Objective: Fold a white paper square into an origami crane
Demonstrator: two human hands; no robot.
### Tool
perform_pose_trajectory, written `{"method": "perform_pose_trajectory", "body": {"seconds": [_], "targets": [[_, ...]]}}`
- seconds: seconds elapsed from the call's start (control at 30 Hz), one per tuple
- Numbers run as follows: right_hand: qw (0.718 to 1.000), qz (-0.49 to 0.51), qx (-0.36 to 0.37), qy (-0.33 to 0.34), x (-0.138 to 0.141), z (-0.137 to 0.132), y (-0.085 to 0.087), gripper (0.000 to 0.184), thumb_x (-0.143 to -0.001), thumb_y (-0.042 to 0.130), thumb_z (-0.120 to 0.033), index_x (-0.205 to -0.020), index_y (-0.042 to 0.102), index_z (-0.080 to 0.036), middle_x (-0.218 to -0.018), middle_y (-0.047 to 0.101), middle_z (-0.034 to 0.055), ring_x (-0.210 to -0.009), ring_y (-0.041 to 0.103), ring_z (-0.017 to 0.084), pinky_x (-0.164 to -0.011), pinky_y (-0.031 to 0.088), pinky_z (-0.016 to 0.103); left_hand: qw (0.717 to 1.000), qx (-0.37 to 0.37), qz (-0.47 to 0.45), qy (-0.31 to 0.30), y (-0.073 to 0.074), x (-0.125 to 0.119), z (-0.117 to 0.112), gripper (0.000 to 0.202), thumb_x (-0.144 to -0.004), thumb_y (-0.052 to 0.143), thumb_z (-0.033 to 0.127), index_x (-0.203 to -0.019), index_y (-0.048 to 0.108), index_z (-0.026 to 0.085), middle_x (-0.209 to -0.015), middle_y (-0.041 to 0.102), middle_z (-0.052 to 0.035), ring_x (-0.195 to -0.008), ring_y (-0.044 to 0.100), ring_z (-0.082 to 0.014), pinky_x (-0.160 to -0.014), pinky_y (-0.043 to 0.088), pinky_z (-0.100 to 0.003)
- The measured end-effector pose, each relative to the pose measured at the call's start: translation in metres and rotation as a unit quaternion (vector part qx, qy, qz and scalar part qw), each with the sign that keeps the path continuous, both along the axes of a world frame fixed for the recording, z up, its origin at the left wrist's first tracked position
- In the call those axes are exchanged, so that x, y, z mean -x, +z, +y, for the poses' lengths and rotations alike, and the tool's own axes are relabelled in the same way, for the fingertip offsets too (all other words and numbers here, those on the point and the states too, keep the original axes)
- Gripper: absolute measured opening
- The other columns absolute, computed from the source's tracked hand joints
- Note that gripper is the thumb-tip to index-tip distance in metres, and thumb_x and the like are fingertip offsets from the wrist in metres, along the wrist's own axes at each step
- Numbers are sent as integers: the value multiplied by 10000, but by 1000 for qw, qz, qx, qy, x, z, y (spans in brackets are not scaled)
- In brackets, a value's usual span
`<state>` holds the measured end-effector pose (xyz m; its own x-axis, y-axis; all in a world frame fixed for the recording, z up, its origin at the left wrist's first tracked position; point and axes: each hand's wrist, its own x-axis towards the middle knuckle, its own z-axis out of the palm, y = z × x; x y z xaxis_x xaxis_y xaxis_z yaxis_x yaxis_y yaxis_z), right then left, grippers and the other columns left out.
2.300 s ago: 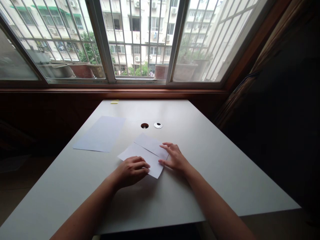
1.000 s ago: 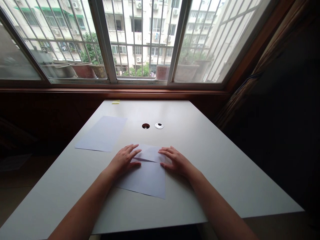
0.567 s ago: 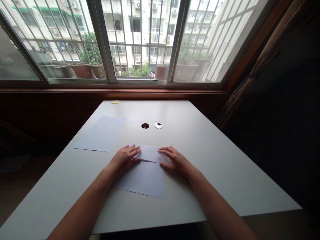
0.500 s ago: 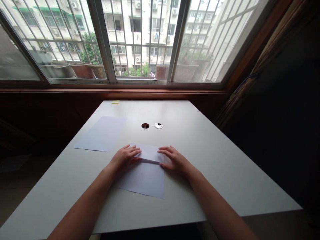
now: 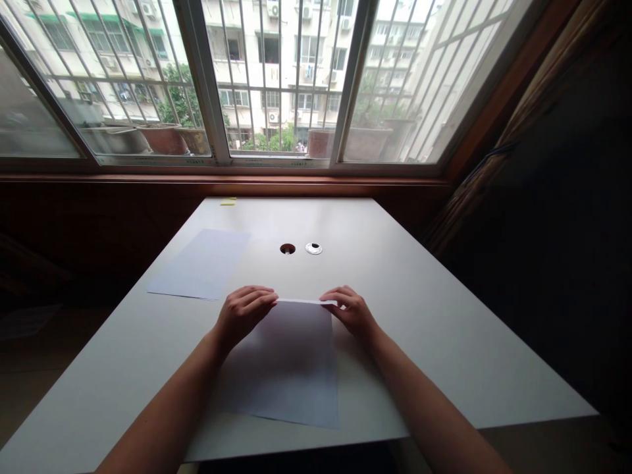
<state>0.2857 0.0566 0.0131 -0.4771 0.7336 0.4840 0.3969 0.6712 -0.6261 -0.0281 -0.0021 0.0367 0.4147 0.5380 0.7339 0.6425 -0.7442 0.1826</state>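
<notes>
A sheet of white paper [image 5: 289, 368] slopes toward me over the near half of the white table, its far edge lifted. Along that far edge runs a narrow bright strip that looks folded. My left hand [image 5: 247, 313] pinches the sheet's upper left end between thumb and fingers. At the upper right end my right hand [image 5: 348, 308] grips it the same way, thumb below and fingers on top. The lower left part of the sheet is partly hidden behind my left hand and forearm.
Another sheet [image 5: 200, 263] lies flat at the table's left. Toward the back are a round cable hole [image 5: 288, 249] and a silvery round cover [image 5: 314, 249]. Yellow strips [image 5: 228, 201] sit by the far left corner. Beyond the white table [image 5: 419, 316] is a barred window [image 5: 276, 79].
The folded flap that lay flat at the far end is now a thin strip on a raised edge. The sheet has come nearer me, and both hands have closed on its ends.
</notes>
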Motion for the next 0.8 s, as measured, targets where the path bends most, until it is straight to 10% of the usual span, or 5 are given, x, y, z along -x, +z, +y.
{"method": "perform_pose_trajectory", "body": {"seconds": [0.37, 0.6, 0.8], "targets": [[946, 180, 254, -91, -6, 5, -4, 362, -785, 732, -552, -854, 746, -198, -562, 602, -21, -482, 490, 116, -496, 388, 252, 974, 112, -139, 142, -15, 8, 12, 575, -882, 687, 487, -1374, 505, 251, -1296, 580, -132, -1126, 580, -281, -880, 556, -445], [930, 230, 264, -109, -8, 8, -3, 409, -730, 765, -579, -875, 765, -197, -753, 712, 33, -548, 465, 115, -513, 359, 254, 892, 349, -268, 103, -19, 9, 14, 376, -871, 649, 553, -841, 663, 178, -819, 618, -18, -695, 592, -155, -630, 480, -253], [945, 181, 250, -108, -11, 6, 3, 482, -726, 729, -649, -859, 748, -186, -698, 694, 29, -595, 536, 145, -558, 399, 264, 855, 393, -332, 67, -13, 5, 9, 343, -870, 665, 513, -865, 697, 172, -708, 618, -3, -651, 560, -150, -613, 441, -246]]}}
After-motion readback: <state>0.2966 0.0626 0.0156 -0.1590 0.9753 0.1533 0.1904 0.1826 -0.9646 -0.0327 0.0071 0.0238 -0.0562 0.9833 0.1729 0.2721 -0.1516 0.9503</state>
